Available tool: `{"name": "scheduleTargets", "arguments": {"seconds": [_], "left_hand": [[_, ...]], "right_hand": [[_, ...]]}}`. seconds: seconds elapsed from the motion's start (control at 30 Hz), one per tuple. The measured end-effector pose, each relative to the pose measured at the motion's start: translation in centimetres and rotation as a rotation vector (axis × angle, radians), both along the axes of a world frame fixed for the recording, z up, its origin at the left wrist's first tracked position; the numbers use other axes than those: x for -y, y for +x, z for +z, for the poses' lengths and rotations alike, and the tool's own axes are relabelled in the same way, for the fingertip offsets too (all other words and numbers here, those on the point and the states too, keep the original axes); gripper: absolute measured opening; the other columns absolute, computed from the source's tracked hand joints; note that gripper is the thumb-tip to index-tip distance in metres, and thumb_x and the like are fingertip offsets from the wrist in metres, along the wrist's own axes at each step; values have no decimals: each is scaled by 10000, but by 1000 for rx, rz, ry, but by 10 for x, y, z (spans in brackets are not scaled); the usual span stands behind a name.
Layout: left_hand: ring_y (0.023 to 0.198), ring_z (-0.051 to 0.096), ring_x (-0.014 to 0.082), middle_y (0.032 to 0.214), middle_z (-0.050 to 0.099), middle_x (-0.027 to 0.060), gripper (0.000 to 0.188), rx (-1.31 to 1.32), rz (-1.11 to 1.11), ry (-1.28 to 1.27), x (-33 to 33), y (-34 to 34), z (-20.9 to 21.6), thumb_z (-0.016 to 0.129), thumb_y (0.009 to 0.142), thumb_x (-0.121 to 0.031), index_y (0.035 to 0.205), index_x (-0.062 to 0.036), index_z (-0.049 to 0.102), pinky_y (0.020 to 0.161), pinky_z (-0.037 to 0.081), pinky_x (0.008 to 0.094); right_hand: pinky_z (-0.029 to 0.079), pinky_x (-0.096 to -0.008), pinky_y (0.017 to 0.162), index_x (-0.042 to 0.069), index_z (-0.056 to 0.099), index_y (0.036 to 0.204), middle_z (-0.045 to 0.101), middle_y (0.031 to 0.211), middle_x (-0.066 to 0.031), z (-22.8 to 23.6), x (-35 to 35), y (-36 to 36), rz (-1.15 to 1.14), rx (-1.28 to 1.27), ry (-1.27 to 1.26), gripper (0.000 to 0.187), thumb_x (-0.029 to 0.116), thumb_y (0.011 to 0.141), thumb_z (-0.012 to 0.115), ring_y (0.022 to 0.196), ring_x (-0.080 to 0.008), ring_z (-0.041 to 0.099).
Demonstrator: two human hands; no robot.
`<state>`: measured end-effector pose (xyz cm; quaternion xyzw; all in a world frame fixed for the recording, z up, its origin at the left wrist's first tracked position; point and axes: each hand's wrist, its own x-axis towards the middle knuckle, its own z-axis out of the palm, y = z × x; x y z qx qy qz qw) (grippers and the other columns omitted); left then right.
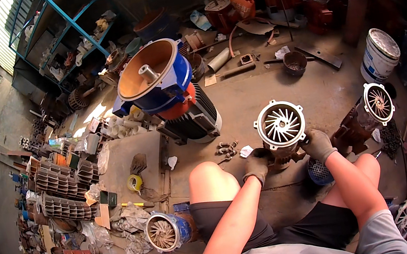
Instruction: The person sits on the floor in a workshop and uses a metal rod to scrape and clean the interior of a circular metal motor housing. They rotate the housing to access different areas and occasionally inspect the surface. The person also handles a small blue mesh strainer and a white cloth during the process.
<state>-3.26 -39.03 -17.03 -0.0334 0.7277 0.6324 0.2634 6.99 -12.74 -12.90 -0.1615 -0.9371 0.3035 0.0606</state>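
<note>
Between my knees stands a motor with a pale eared flange (280,124) and a bladed, fan-like wheel inside its ring, facing up. My left hand (257,165), in a dark work glove, is closed at the motor's lower left side; its fingertips are partly hidden. On the other side, my gloved right hand (318,144) grips the motor just below the flange. Several bolts (226,150) and a crumpled white paper (246,151) lie left of it. To the right leans a similar rusty motor (378,104). A blue perforated cover (319,171) sits under my right wrist.
A large blue-and-orange motor (159,88) stands ahead on the left. Beside my left knee is a blue motor (163,232); a yellow tape roll (135,182) lies beyond. A white bucket (380,54) and a dark bowl (295,63) stand farther off. Metal parts crowd the left.
</note>
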Motion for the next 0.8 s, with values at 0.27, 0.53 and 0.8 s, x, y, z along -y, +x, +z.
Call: {"name": "scheduleTargets", "arguments": {"seconds": [0.27,0.53,0.8], "left_hand": [[896,847,203,1004,892,106,180,21,92,-58,4,9,25,892,947,-57,1113,0,853,821,657,358],[878,796,156,999,892,78,187,-35,30,-58,7,2,3,924,946,-136,1071,-6,873,817,621,345],[909,781,156,1053,895,61,217,-165,-22,-133,20,-8,-15,885,980,-141,1134,10,865,851,591,344]], "right_hand": [[636,-541,955,107,876,1120,843,1078,-215,15,10,2,-43,35,-67,299,340,932,885,1053,-434,811],[639,-531,972,119,872,1165,847,1120,-208,5,4,0,0,102,-9,349,399,960,836,1085,-426,811],[635,-509,996,125,872,1161,855,1140,-172,10,12,-2,-14,131,-17,328,375,952,836,1115,-396,816]]}}
